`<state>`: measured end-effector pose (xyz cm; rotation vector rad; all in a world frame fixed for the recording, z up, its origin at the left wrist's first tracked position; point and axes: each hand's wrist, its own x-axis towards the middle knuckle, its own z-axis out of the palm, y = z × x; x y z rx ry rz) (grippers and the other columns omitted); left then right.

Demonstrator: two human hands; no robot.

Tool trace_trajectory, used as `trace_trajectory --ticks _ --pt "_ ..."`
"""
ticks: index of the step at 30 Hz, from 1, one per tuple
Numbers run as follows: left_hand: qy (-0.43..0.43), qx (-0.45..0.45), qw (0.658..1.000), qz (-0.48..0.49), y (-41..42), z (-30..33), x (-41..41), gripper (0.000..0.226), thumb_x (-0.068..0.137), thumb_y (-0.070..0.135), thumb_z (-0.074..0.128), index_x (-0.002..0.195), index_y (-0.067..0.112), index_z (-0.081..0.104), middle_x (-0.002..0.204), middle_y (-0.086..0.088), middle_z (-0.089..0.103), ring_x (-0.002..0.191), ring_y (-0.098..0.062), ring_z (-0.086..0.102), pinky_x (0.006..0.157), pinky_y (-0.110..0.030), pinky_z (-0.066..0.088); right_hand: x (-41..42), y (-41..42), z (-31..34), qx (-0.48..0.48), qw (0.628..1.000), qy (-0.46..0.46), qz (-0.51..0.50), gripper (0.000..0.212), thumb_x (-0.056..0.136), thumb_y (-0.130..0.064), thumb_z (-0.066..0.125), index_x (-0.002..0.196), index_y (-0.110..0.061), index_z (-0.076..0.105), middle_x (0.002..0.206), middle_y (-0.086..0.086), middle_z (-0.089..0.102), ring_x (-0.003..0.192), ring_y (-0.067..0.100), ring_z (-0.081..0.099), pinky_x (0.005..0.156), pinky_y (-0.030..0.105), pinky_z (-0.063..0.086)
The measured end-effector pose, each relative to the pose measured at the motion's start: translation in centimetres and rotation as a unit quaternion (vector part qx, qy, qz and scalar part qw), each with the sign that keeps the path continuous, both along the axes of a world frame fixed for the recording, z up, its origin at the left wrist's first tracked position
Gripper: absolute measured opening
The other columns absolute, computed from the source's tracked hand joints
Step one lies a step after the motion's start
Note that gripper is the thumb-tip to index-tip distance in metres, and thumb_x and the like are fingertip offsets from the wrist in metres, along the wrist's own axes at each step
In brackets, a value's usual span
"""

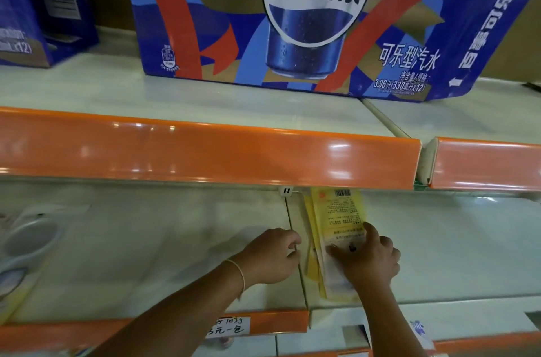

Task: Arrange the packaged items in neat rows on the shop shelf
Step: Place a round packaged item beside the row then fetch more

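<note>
A few flat yellow packets (336, 219) with printed text and a barcode lie in a stack on the lower white shelf (453, 239), just right of the shelf seam. My right hand (369, 257) rests on the near end of the top packet, thumb up along its right edge, fingers spread over it. My left hand (272, 254) sits just left of the stack at the seam, fingers curled inward beside the packets' left edge; whether it touches them is unclear.
A large blue cola carton (292, 20) stands on the upper shelf behind an orange price rail (205, 152), with another blue carton (38, 5) at left. White bowl-shaped packages (26, 236) sit blurred at far left. A handwritten price label (227, 327) is on the lower rail.
</note>
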<state>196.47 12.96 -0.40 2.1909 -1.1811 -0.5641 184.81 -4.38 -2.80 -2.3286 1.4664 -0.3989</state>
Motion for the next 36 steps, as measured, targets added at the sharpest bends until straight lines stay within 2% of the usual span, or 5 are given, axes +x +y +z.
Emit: trace_trajectory --ticks 6,11,19,25,36 --pt "-0.005 0.004 1.000 0.005 -0.1 0.1 -0.1 0.041 0.097 0.033 0.046 0.134 0.018 0.050 0.131 -0.002 0.056 0.114 -0.015 0.054 0.089 -0.022 0.042 -0.2 -0.9 1.0 0.006 0.998 -0.044 -0.033 0.088 0.065 -0.045 0.081 0.138 -0.021 0.038 0.118 0.016 0.055 0.111 0.038 0.049 0.096 0.049 0.040" --pt "-0.009 0.005 1.000 0.003 0.1 0.1 -0.1 0.041 0.097 0.034 0.046 0.134 0.019 0.051 0.129 -0.001 0.056 0.112 -0.014 0.055 0.089 -0.022 0.043 -0.6 -1.9 2.3 0.058 0.990 -0.127 0.000 0.014 0.089 -0.027 0.061 0.086 -0.013 0.063 0.086 0.009 0.070 0.071 0.026 0.060 0.068 0.034 0.050" --pt "-0.147 0.003 0.989 0.012 2.4 0.3 1.2 0.056 0.097 0.030 0.044 0.149 0.023 0.022 0.140 -0.006 0.044 0.125 -0.022 0.043 0.100 -0.038 0.044 0.7 1.5 5.6 0.262 0.928 -0.257 0.057 0.026 0.096 -0.028 0.054 0.082 -0.012 0.069 0.077 0.009 0.072 0.073 0.031 0.069 0.065 0.040 0.058" --pt "-0.334 -0.041 0.938 0.087 6.4 0.0 3.4 0.080 0.093 0.031 0.055 0.153 0.024 0.003 0.157 -0.014 0.017 0.139 -0.035 0.026 0.108 -0.043 0.034 4.7 6.5 3.7 0.281 0.917 -0.268 0.091 0.036 0.096 -0.030 0.052 0.078 0.000 0.062 0.067 0.022 0.061 0.059 0.027 0.054 0.058 0.036 0.041" --pt "-0.291 0.085 0.943 0.140 19.7 0.6 7.9 0.097 0.087 -0.002 0.052 0.151 0.031 -0.013 0.159 -0.003 -0.021 0.148 -0.030 -0.007 0.117 -0.040 0.023 11.3 20.5 1.6 0.339 0.886 -0.201 0.244 0.034 0.095 -0.036 0.052 0.080 -0.008 0.064 0.067 0.011 0.067 0.053 0.019 0.057 0.049 0.027 0.040"
